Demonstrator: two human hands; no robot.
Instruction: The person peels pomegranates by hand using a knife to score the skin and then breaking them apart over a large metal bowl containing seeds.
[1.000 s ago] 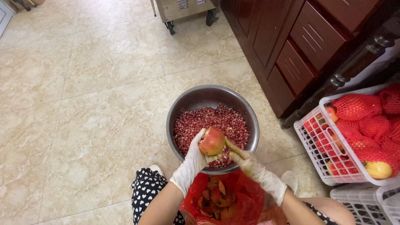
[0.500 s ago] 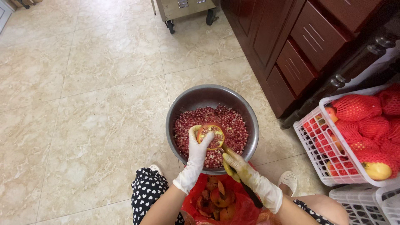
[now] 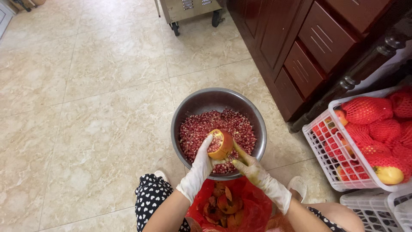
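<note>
So the steel bowl [image 3: 178, 129] on the tile floor is the anchor here, everything else sits around it. It's about half full of loose red pomegranate seeds [image 3: 195, 131]. Held right over the near side of the bowl is a pomegranate piece [image 3: 221, 145], orange rind with the cut, seeded face turned up and to the left.

The left hand [image 3: 198, 165], in a white glove, is wrapped around the piece from the near-left side, fingers closed on the rind. The right hand [image 3: 251, 167], also gloved and stained yellowish, comes in from the near-right and touches the lower right edge of the fruit. It looks like thumb and fingers pinching at the rind there, but the fingertips are partly hidden, so I can't swear it's a full grip. Both hands are together on the fruit, with the left one carrying it.

Key relation: the piece sits just ahead of both hands, above the seeds, open face tipped toward the far-left of the bowl.

Nearer than the bowl, between the knees, a red bag [image 3: 253, 206] holds empty rind scraps [image 3: 221, 204]. Right of the bowl stands a white basket [image 3: 326, 157] of net-wrapped pomegranates [image 3: 367, 109], and beyond the bowl a dark wooden cabinet [image 3: 300, 47].
</note>
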